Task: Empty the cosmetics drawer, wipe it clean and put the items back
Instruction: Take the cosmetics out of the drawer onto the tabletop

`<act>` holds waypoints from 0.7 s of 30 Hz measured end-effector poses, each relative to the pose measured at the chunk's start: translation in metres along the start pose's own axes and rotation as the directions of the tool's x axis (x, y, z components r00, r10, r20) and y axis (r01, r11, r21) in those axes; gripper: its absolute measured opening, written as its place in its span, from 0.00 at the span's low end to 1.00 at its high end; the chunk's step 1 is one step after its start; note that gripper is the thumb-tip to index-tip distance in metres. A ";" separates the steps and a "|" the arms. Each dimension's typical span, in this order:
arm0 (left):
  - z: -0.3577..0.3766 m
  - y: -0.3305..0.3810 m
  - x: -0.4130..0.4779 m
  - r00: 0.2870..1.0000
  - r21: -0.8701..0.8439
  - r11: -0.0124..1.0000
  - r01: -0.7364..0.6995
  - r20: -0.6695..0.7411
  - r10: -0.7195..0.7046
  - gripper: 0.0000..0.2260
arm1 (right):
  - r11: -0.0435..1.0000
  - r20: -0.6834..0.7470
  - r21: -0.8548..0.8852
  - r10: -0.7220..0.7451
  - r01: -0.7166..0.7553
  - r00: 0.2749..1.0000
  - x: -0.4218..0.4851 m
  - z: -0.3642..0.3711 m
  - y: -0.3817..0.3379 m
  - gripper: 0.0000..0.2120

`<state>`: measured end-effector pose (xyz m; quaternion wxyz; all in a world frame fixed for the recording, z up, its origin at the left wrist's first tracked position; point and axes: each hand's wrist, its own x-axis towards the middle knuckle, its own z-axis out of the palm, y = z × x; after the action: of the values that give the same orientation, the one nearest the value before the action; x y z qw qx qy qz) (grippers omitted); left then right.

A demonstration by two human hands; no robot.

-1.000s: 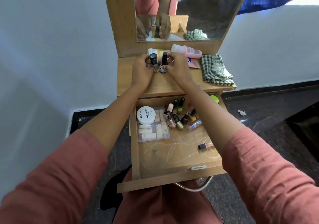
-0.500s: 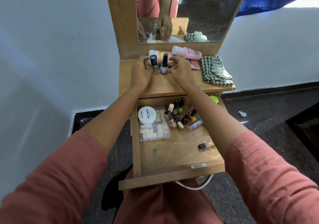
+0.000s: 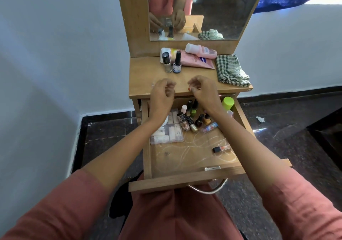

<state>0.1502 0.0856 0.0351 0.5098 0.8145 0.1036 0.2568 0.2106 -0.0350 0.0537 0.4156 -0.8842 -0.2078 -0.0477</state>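
Now my left hand [image 3: 162,95] and right hand [image 3: 202,91] hung empty, loosely curled.
Small glass polish bottles [image 3: 190,121] looked slick, fragile; their caps [image 3: 189,102] suited pinching.

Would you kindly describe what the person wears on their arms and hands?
The left sleeve and right sleeve are loose, dusty-pink fabric ending near the elbow, leaving the forearms bare. The left hand and right hand wear no gloves; no watch or bracelet shows. One right fingernail looks painted orange-red.
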 end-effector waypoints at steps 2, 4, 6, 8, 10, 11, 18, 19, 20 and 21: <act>0.004 -0.004 -0.017 0.998 0.018 1.000 -0.023 0.065 0.022 0.10 | 0.999 0.040 -0.025 0.024 -0.023 0.999 -0.016 -0.003 0.004 0.06; 0.008 -0.010 -0.029 0.991 0.051 0.999 0.010 0.134 -0.017 0.10 | 0.989 0.084 -0.102 0.117 -0.108 0.990 -0.031 -0.002 0.012 0.05; 0.014 -0.017 -0.037 0.975 0.110 0.990 0.089 0.191 -0.109 0.09 | 0.951 0.113 -0.222 0.246 -0.217 0.963 -0.049 0.002 0.020 0.07; 0.020 -0.023 -0.041 0.954 0.188 0.970 0.155 0.227 -0.196 0.11 | 0.907 0.136 -0.302 0.345 -0.293 0.929 -0.065 0.007 0.027 0.09; 0.027 -0.028 -0.042 0.932 0.275 0.943 0.190 0.251 -0.261 0.13 | 0.876 0.142 -0.341 0.405 -0.339 0.903 -0.075 0.011 0.032 0.09; 0.029 -0.029 -0.042 0.923 0.310 0.928 0.204 0.254 -0.288 0.14 | 0.861 0.144 -0.359 0.433 -0.360 0.890 -0.077 0.013 0.033 0.09; 0.040 -0.027 -0.041 0.893 0.342 0.894 0.288 0.241 -0.380 0.10 | 0.807 0.151 -0.432 0.506 -0.403 0.849 -0.073 0.026 0.038 0.16; 0.040 -0.027 -0.042 0.889 0.340 0.893 0.295 0.244 -0.387 0.09 | 0.804 0.146 -0.439 0.505 -0.402 0.851 -0.073 0.027 0.038 0.16; 0.041 -0.026 -0.043 0.887 0.333 0.893 0.303 0.244 -0.392 0.09 | 0.801 0.144 -0.447 0.503 -0.397 0.852 -0.074 0.028 0.038 0.16; 0.041 -0.026 -0.043 0.886 0.323 0.894 0.309 0.243 -0.394 0.10 | 0.800 0.146 -0.455 0.500 -0.390 0.854 -0.075 0.029 0.039 0.16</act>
<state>0.1373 0.0475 -0.0160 0.4395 0.8740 0.2065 0.0146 0.1559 -0.0598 -0.0116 0.1895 -0.9733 -0.0302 0.1256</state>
